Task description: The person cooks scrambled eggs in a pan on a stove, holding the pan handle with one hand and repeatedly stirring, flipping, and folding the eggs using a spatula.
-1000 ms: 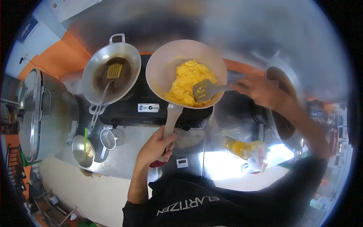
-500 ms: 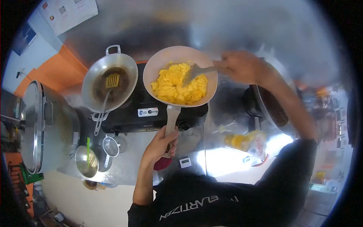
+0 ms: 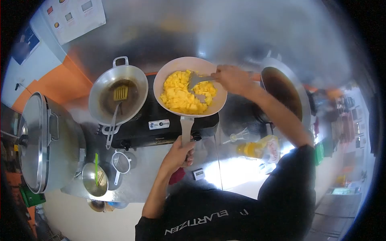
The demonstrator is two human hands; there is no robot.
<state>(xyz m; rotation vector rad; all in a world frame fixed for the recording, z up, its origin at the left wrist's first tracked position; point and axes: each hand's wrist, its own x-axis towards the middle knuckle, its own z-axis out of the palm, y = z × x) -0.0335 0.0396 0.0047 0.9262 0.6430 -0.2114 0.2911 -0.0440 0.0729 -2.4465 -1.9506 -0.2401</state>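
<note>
My left hand [image 3: 179,154] is wrapped round the handle of a light pink frying pan [image 3: 217,102], which is over the black gas stove [image 3: 169,134]. Yellow scrambled eggs [image 3: 179,96] fill much of the pan, with a patch of bare bottom showing at the right. In my right hand [image 3: 235,80] is a grey spatula [image 3: 197,80], its blade down among the eggs. The far end of the spatula's handle sticks out beyond my fist.
Left of the pan, a metal wok [image 3: 96,94] holds brown liquid and a slotted turner [image 3: 120,93]. A large lidded pot [image 3: 64,144] stands at far left. Nearer are a strainer [image 3: 121,162], a metal bowl [image 3: 90,184], a small timer [image 3: 198,174] and an oil pouch [image 3: 267,150]. Another wok [image 3: 303,100] stands right.
My right hand has moved left with the spatula, whose blade now sits nearer the middle of the pan. The eggs have been pushed left. My left hand keeps its hold on the handle.
</note>
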